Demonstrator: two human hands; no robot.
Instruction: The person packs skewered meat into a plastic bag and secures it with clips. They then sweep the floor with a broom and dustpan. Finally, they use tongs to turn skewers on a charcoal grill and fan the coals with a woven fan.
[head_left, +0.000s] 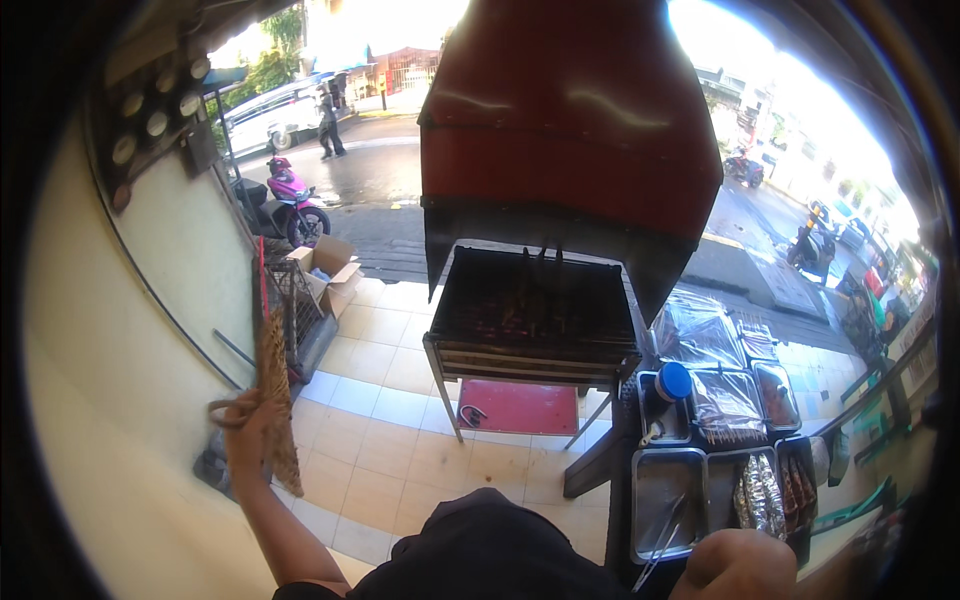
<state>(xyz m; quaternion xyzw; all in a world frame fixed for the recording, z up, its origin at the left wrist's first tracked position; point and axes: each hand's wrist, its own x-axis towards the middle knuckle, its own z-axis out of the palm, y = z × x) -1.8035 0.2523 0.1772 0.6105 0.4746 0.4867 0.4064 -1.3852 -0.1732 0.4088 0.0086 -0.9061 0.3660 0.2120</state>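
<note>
My left hand [249, 425] is closed around the handle of a woven fan [283, 425], held up at the left beside the wall. The fan's flat face is seen almost edge-on. In front of me stands a charcoal grill [530, 300] on metal legs, its dark bed holding what looks like charcoal. A big red hood [570, 130] hangs over it. Of my right side only a bent arm [740, 568] shows at the lower right, next to metal tongs [662, 540]; the right hand itself does not show.
Metal trays [645, 467] cover the table at my right. They hold foil-wrapped items [760, 490], skewers and plastic-covered food; a blue-lidded container [672, 383] stands among them. An open cardboard box [335, 275] and a pink motorcycle [290, 190] are at the left. A person [328, 122] is on the street.
</note>
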